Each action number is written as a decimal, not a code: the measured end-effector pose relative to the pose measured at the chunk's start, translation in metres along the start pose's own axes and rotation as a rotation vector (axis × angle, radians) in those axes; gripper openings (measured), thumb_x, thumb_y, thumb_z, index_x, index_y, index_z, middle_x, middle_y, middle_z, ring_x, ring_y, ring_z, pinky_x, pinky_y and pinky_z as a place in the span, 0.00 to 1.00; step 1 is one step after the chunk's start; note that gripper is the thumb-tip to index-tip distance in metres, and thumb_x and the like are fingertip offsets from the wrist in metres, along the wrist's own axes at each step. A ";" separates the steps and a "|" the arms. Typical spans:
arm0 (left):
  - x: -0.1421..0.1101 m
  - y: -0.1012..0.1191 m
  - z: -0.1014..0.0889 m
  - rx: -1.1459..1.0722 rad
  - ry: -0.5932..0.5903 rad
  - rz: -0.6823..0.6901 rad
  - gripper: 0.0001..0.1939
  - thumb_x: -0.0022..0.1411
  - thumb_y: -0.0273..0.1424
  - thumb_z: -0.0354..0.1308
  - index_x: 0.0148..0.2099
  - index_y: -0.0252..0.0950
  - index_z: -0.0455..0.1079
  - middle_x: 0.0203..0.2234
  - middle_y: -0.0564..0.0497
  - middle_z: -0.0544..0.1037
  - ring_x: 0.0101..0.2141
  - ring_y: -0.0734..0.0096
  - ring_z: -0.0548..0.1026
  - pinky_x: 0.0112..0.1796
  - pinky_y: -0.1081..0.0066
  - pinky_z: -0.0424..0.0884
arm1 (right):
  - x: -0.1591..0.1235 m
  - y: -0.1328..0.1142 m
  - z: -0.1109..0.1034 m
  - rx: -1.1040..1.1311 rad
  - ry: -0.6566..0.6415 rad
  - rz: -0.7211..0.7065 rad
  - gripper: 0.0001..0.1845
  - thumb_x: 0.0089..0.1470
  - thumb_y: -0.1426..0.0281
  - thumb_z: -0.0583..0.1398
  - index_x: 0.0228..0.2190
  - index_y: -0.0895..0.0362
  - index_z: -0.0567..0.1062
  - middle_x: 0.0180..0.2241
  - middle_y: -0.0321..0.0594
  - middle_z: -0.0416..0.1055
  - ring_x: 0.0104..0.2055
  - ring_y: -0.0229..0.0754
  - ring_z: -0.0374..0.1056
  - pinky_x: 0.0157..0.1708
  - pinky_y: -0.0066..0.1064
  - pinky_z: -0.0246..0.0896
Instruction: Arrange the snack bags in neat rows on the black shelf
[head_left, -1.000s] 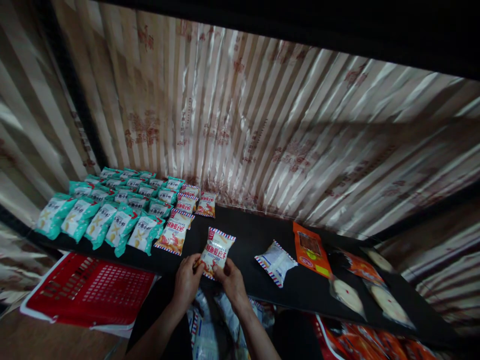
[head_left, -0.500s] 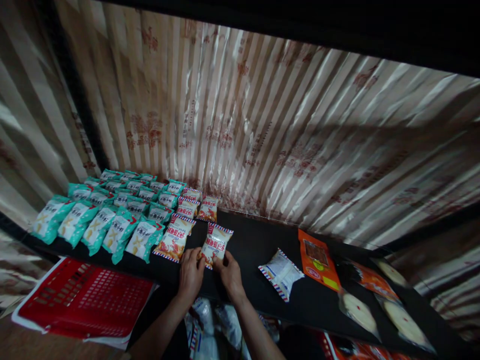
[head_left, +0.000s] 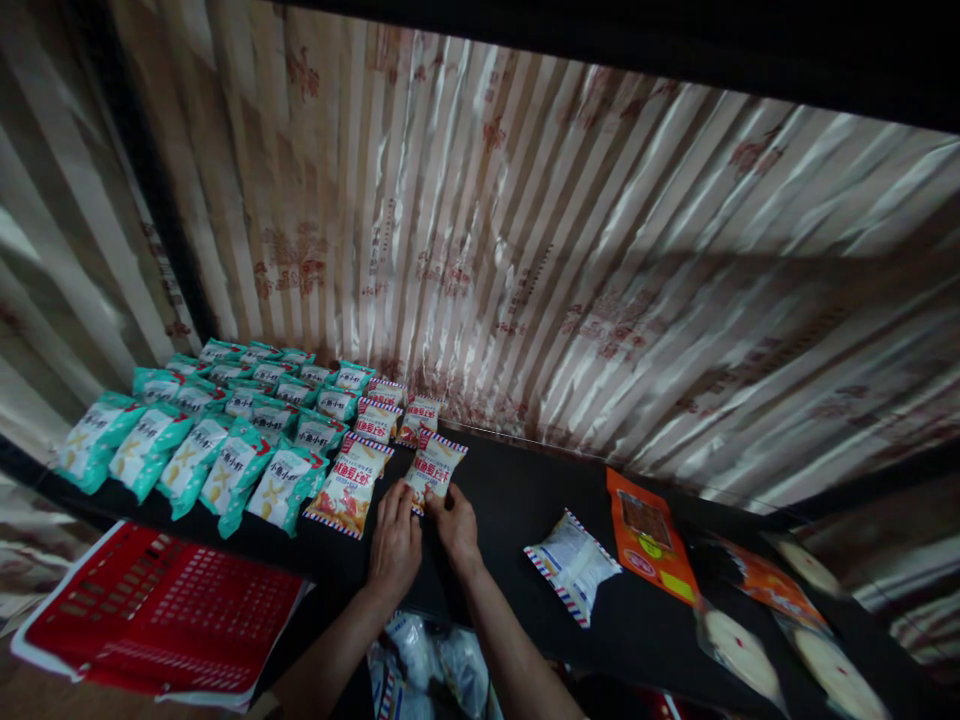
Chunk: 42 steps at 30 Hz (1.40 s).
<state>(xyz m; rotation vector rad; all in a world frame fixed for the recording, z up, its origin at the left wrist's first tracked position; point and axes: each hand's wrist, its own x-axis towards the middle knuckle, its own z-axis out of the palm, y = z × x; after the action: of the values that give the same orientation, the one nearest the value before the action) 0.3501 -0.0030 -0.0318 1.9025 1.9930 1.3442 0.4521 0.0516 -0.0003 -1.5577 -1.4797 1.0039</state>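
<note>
A white and orange snack bag (head_left: 437,462) with red lettering and a striped edge lies tilted on the black shelf. My left hand (head_left: 396,538) grips its lower left corner, fingers bent. At the lower right edge, my right hand (head_left: 457,530) pinches the same bag between thumb and fingers. Just left of it lies a matching snack bag (head_left: 349,484), apart from my hands. Behind are several more of that kind, among them one snack bag (head_left: 418,420) directly behind the held one. Rows of teal snack bags (head_left: 281,488) fill the left side.
Right of my hands, a white snack bag (head_left: 573,566) lies back side up on the black shelf (head_left: 495,500). Farther right are an orange packet (head_left: 651,535) and round pale packaged items (head_left: 739,655). A red basket (head_left: 165,610) stands below left; bagged packets (head_left: 431,665) sit below the shelf.
Both hands have pushed the snack bag slightly back, towards the bag behind it. The other bags keep their places; the view has shifted a little.
</note>
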 end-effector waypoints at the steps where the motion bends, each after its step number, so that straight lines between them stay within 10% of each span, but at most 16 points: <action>1: 0.001 0.000 0.001 0.006 -0.010 0.004 0.21 0.60 0.23 0.42 0.56 0.30 0.60 0.55 0.40 0.63 0.57 0.59 0.59 0.54 0.56 0.61 | 0.002 -0.002 0.001 -0.013 0.000 0.005 0.19 0.44 0.59 0.58 0.38 0.56 0.73 0.31 0.41 0.76 0.32 0.45 0.71 0.33 0.32 0.63; 42: 0.025 -0.020 0.023 0.041 -0.023 0.030 0.25 0.59 0.22 0.42 0.59 0.28 0.55 0.61 0.39 0.54 0.62 0.57 0.45 0.56 0.51 0.56 | 0.048 -0.023 0.029 -0.089 0.004 -0.042 0.29 0.46 0.64 0.57 0.52 0.53 0.64 0.37 0.38 0.75 0.38 0.44 0.71 0.38 0.32 0.63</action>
<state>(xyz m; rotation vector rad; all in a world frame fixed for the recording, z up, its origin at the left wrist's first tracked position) 0.3429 0.0333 -0.0459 1.9635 2.0041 1.2922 0.4177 0.1011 0.0067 -1.5833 -1.5670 0.9211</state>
